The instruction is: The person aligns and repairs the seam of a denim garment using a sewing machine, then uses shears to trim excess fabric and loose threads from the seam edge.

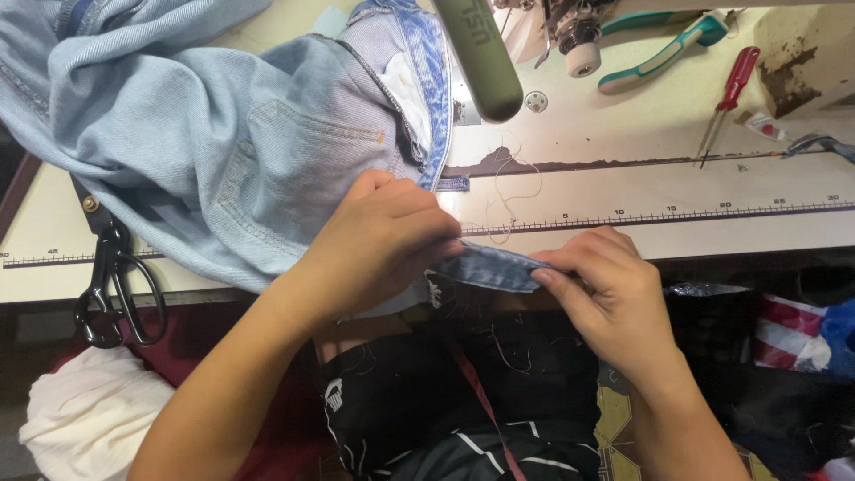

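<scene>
A light blue pair of jeans (205, 134) lies bunched over the left half of the sewing table (677, 160), a back pocket facing up. My left hand (378, 240) pinches a narrow strip of denim waistband (490, 267) at the table's front edge. My right hand (601, 285) grips the other end of that strip between thumb and fingers. The strip is stretched between both hands, with frayed threads hanging at its left end.
Black scissors (111, 285) lie at the table's left front edge. The sewing machine head (481, 58) stands at the back, with a teal-handled tool (663, 53) and a red screwdriver (726, 98) to its right. A printed ruler strip (712, 214) runs along the table. White cloth (80, 419) sits low left.
</scene>
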